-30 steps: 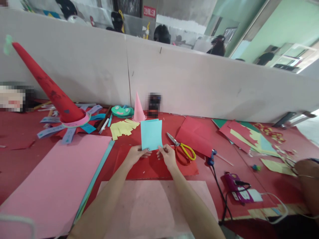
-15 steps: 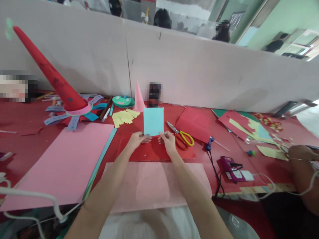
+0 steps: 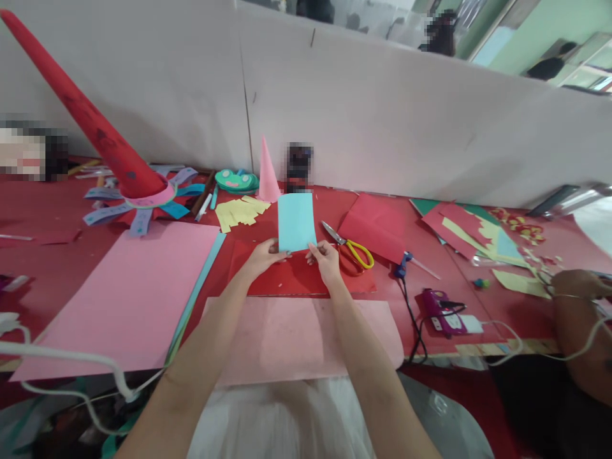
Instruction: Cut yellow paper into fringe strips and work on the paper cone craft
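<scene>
Both of my hands hold a light blue sheet of paper (image 3: 296,221) upright by its lower edge, above a red sheet (image 3: 296,277) lying on the table. My left hand (image 3: 264,256) pinches the lower left corner. My right hand (image 3: 326,261) pinches the lower right corner. Red-and-yellow-handled scissors (image 3: 351,248) lie just right of my right hand. A pale pink sheet (image 3: 291,338) lies under my forearms at the table's near edge.
A large pink sheet (image 3: 129,293) covers the left. A tall red cone (image 3: 90,127), a small pink cone (image 3: 268,172), yellow paper strips (image 3: 239,211) and a green frog cut-out (image 3: 234,180) stand near the white partition. A purple glue gun (image 3: 442,312) with cable and another person's arm (image 3: 578,319) are at right.
The view has tipped downward. The blue sheet looks narrower now, and my hands have shifted slightly toward me while keeping their hold on its lower edge.
</scene>
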Demonstrator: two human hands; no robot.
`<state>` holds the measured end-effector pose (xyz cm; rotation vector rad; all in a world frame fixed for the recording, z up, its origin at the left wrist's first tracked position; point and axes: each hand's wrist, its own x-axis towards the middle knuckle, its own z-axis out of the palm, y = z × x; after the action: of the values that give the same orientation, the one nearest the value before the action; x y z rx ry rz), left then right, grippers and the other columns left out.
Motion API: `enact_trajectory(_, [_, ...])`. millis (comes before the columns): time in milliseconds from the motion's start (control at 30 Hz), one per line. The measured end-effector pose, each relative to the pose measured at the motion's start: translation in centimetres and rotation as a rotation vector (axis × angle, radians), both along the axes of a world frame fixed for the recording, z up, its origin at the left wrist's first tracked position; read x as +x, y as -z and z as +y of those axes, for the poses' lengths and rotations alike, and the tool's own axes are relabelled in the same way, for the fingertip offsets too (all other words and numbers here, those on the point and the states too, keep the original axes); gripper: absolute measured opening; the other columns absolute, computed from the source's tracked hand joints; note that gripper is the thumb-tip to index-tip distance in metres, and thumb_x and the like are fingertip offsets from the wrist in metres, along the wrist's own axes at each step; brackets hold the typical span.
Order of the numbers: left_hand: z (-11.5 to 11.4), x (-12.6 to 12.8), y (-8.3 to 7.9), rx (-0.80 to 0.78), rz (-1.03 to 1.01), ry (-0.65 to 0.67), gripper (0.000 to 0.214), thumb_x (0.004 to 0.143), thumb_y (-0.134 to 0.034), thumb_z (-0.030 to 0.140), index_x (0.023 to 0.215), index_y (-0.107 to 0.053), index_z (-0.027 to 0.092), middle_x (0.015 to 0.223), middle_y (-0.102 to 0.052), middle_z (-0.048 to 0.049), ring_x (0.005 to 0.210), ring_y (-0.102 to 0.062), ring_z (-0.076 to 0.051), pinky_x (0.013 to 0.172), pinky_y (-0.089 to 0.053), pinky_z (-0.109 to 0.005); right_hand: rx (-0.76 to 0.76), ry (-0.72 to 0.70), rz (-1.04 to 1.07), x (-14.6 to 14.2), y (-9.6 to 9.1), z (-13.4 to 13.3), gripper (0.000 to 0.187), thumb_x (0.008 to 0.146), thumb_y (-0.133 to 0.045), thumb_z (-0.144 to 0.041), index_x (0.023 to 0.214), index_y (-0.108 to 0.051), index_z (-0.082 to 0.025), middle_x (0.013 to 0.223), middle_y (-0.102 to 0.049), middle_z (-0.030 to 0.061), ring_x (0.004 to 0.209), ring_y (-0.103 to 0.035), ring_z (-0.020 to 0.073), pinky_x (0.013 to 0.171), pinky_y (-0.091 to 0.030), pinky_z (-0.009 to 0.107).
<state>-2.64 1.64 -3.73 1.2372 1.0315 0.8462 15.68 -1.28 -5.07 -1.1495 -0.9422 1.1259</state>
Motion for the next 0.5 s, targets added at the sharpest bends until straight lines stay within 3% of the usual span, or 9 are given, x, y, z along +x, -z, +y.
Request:
enact_trajectory(133, [-0.09,0.07,0.05,0.007,0.022,0.012,0.043,0.063,-0.075,0.038,0.094,-0.061,0.012,0.087,-0.073,-0.0104,0.081,-0.07,-0.023,0.071,-0.057,-0.034,0.028,-0.024,-0.065,-0.07,-0.14,-0.14,0.037,0.069,-0.069,-0.047,0.061,-0.044,-0.021,0.051,-0.062,-0.0028,0.042,-0.053,0.0097,0.045,-0.045,0.022])
enact_trajectory(500, [-0.37,0.84,-0.75,-0.065,-0.038,-0.142,0.04,0.057,-0.08,0.036,0.081,-0.06,0.011,0.077,-0.073,-0.0101,0.076,-0.07,-0.023,0.081,-0.056,-0.038,0.028,0.022,-0.113,-0.14,0.32,0.05,0.038,0.07,-0.066,-0.052,0.063,-0.045,-0.021,0.055,-0.063,-0.0017,0.044,-0.055,0.0108,0.045,-0.047,0.023])
